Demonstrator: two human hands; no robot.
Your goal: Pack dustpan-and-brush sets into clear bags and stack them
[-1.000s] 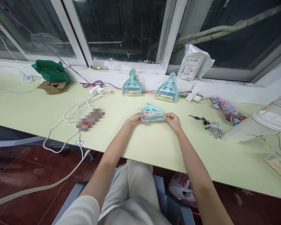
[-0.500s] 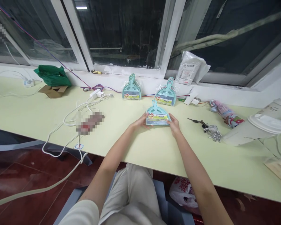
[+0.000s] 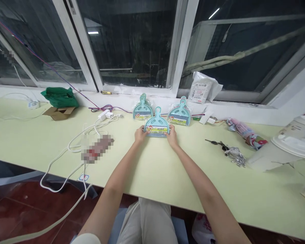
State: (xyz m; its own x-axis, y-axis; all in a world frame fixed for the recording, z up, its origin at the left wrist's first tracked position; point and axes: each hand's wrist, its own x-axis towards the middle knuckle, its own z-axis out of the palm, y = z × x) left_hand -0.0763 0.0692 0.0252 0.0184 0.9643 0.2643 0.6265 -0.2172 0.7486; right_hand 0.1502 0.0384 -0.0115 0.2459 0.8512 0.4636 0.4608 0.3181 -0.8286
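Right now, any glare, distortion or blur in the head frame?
Head view, top: bright streaks in the dark window; head view, right: cups look stretched and tilted, likely lens distortion; head view, left: a mosaic patch hides something on the table; head view, middle: held dustpan, left hand and right hand look fairly sharp, the label's small print unreadable.

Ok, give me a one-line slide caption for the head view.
Left hand and right hand hold a turquoise dustpan set in front of two similar stacks.
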